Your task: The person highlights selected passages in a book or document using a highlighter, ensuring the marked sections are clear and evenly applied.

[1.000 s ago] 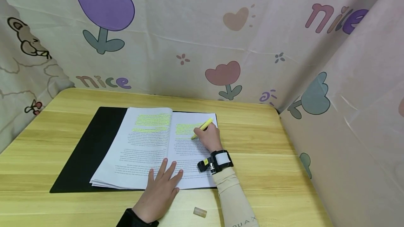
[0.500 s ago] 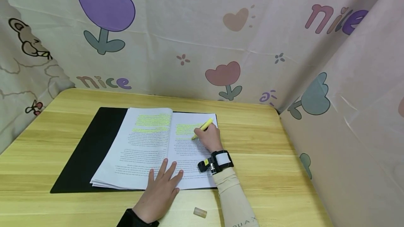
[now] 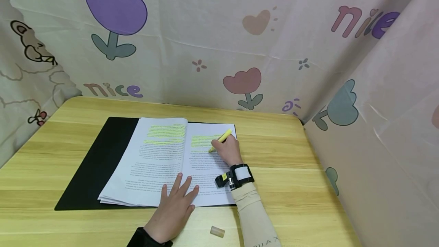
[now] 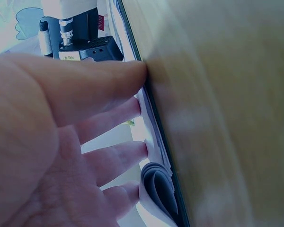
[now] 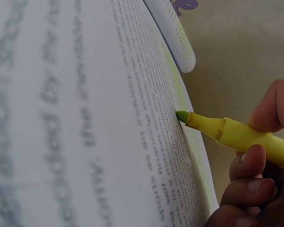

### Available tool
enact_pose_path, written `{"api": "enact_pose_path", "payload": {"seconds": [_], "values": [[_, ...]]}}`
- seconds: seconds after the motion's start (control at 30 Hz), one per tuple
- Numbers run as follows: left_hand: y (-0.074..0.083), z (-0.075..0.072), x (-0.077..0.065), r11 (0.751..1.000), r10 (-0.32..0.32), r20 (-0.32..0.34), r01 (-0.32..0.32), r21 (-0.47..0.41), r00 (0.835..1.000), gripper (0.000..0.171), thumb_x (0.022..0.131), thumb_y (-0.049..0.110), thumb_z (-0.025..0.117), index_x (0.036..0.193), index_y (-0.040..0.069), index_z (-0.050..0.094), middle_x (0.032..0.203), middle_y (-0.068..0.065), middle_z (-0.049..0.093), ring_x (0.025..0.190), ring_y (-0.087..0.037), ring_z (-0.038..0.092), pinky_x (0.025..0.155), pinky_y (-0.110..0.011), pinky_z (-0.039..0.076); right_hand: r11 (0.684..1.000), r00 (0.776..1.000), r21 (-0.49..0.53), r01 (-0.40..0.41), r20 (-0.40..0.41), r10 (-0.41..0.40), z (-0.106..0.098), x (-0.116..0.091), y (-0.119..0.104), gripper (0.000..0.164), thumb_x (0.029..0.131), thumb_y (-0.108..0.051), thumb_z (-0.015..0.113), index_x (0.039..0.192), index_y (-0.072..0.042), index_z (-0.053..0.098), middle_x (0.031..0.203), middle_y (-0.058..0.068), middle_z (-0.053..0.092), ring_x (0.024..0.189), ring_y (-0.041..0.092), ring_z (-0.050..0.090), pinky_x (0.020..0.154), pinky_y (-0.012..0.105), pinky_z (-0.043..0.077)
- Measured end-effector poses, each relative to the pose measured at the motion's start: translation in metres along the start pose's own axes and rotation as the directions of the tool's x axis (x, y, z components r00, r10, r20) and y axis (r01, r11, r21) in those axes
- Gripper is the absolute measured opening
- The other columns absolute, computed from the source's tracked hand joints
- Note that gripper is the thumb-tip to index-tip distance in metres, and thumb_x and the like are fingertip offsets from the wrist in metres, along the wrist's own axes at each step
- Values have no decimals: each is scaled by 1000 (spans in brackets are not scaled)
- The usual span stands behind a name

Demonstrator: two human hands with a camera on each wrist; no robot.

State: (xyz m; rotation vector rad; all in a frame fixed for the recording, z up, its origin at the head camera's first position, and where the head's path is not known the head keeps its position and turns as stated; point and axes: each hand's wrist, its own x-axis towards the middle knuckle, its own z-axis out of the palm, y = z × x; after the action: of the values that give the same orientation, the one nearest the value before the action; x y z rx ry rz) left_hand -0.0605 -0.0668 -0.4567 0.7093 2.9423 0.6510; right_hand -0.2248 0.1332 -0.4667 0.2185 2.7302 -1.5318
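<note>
My right hand point(image 3: 228, 151) pinches a yellow highlighter point(image 5: 251, 137) between thumb and fingers. Its green-tinted tip point(image 5: 181, 116) is right at the printed lines of the right page point(image 3: 205, 182). Yellow highlighted bands cross the upper text on both this page and the left page point(image 3: 137, 176). My left hand point(image 3: 175, 209) rests with spread fingers on the lower part of the open pages near the fold. In the left wrist view the thumb point(image 4: 104, 80) reaches the edge of the sheets, beside the curled paper at the fold point(image 4: 158, 187).
A black folder cover point(image 3: 92, 170) lies under the pages and sticks out to the left. A small translucent cap point(image 3: 217, 231) lies on the wooden table point(image 3: 281, 186) in front of the folder. Printed cloth point(image 3: 192, 37) hangs behind and on both sides.
The highlighter tip has shifted very slightly to the right along the line on the right page. The left hand stays in place.
</note>
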Motion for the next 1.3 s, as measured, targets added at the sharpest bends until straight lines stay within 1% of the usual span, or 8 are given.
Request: {"api": "enact_pose_path", "payload": {"seconds": [0.23,0.47,0.73,1.07,1.3], "values": [[1,-1,1,1000,-7,12,7,-1,1000,42,89,20,65,130,10,60,147,-19,41,142,-42,19,100,-74,16,1000,1000,0,9,-6,-9,0,1,2,29,80,-36,62,78,-8,58,58,1,45,47,15,42,43,26,32],[1,-1,0,1000,-2,7,2,6,1000,42,89,20,65,130,10,60,147,-19,41,142,-42,19,100,-73,17,1000,1000,8,23,-13,-23,0,2,4,29,80,-36,63,78,-8,57,58,1,46,48,16,43,43,27,33],[0,-1,1,1000,-3,13,3,-2,1000,42,90,20,64,130,10,60,147,-19,41,143,-42,18,100,-74,17,1000,1000,4,27,-3,-27,0,4,7,28,81,-37,63,78,-9,59,57,1,45,47,16,42,43,27,33],[-1,1,1,1000,-2,12,2,1,1000,42,89,21,65,130,10,60,147,-18,41,143,-42,19,99,-74,17,1000,1000,20,-3,-5,3,-3,6,10,30,81,-37,63,81,-8,57,59,2,45,48,17,42,45,28,33],[-1,1,1,1000,-5,16,5,-9,1000,42,89,20,65,130,10,60,147,-19,41,143,-41,18,100,-74,16,1000,1000,22,0,-11,0,-3,7,11,30,80,-37,63,81,-8,56,58,2,44,48,17,42,45,28,34]]}}
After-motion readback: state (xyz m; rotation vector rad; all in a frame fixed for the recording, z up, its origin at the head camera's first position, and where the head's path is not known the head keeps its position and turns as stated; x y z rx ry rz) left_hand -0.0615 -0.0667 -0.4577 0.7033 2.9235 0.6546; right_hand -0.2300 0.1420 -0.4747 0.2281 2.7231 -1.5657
